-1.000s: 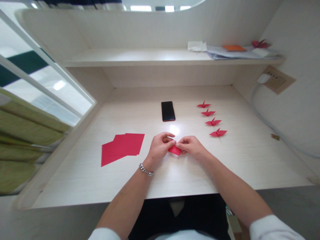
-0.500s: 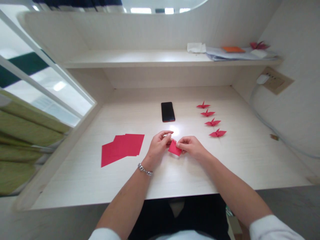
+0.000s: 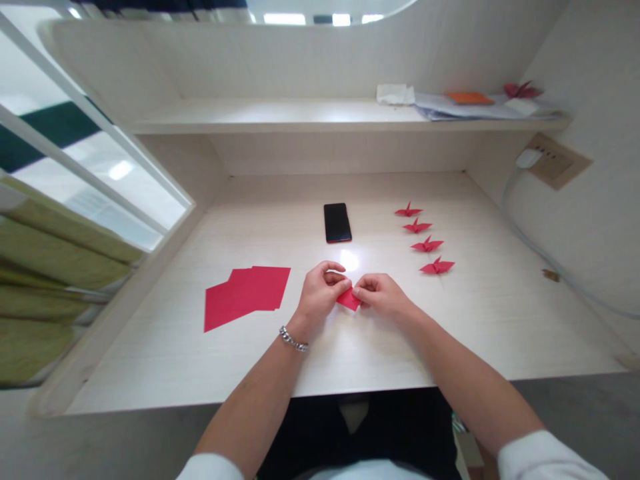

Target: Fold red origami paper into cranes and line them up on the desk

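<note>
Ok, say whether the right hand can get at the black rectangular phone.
Probably yes: nothing seems to stand between the phone and the right hand, though it is pinching a small folded red paper.

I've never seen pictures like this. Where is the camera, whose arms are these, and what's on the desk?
There's no machine arm here: a person works with bare hands, and a camera worn on their head looks forward and down. The left hand and right hand hold a small piece of folded red paper. On the desk, flat red sheets overlap at left, a black phone lies beyond the hands, and four red paper birds sit in a slanting row at right.
</note>
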Demonstrator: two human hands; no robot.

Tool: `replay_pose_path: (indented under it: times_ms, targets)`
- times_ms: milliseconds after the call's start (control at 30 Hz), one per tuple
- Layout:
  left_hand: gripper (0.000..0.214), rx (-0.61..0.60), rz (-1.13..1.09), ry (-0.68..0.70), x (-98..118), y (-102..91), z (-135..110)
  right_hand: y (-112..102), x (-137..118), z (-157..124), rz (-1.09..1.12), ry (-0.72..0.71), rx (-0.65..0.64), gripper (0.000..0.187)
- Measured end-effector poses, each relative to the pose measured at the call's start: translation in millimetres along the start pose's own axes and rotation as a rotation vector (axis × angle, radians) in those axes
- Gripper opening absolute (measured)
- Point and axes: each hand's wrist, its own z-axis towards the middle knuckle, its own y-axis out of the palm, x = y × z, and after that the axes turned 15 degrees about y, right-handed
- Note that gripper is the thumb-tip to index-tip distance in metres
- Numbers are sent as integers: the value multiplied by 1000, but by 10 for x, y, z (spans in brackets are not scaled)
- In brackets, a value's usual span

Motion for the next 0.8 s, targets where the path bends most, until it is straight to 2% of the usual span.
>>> replay_pose_path:
  times_ms: [167,367,567,800]
  targets:
    - [35,40,22,18,8,-15,6,-3,-4,0,-20,0,-30,19]
    - [35,55,37,40,5,-26,10,14,-49,-59,-110,-65,65,16]
    - [35,59,48,48,1,-36,13,8,-47,-57,-153,-57,55,16]
    - [36,88,51,62,-2,-61,23,-1,-61,-63,-104,-30,37,15]
